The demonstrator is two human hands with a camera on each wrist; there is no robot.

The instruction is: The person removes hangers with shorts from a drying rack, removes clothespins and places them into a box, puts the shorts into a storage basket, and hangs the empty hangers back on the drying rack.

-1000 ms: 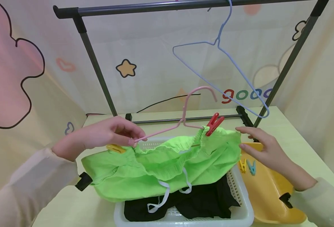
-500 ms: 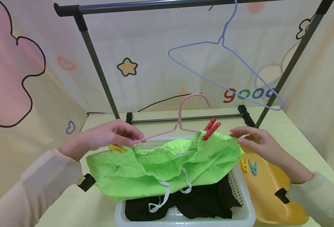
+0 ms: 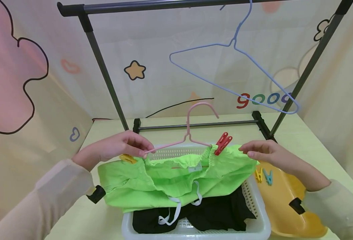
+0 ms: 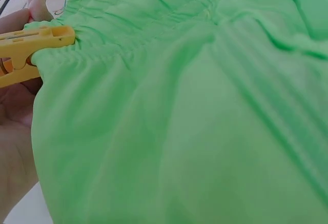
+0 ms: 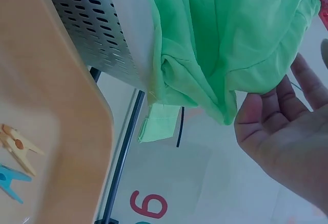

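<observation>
Bright green drawstring shorts point(image 3: 170, 183) hang from a pink hanger point(image 3: 188, 128). A red clothespin point(image 3: 223, 144) clips the right of their elastic waistband, and a yellow clothespin point(image 4: 43, 44) clips the left. My left hand point(image 3: 119, 146) pinches the left end of the hanger beside the yellow clothespin. My right hand point(image 3: 272, 155) is at the right side of the shorts, its fingers loosely bent. In the right wrist view its fingertips point(image 5: 282, 93) are right at the fabric's edge.
Below the shorts, a white basket point(image 3: 261, 213) holds black clothing point(image 3: 221, 213). An orange tray point(image 3: 287, 206) at right contains yellow point(image 3: 258, 175) and teal point(image 3: 268, 176) clothespins. Behind, a blue hanger point(image 3: 206, 80) hangs from a black rack point(image 3: 164, 6).
The pink hanger and shorts have sunk slightly, with my left hand moving right and down. My right hand has moved left and down to the shorts' side. The blue hanger has swung.
</observation>
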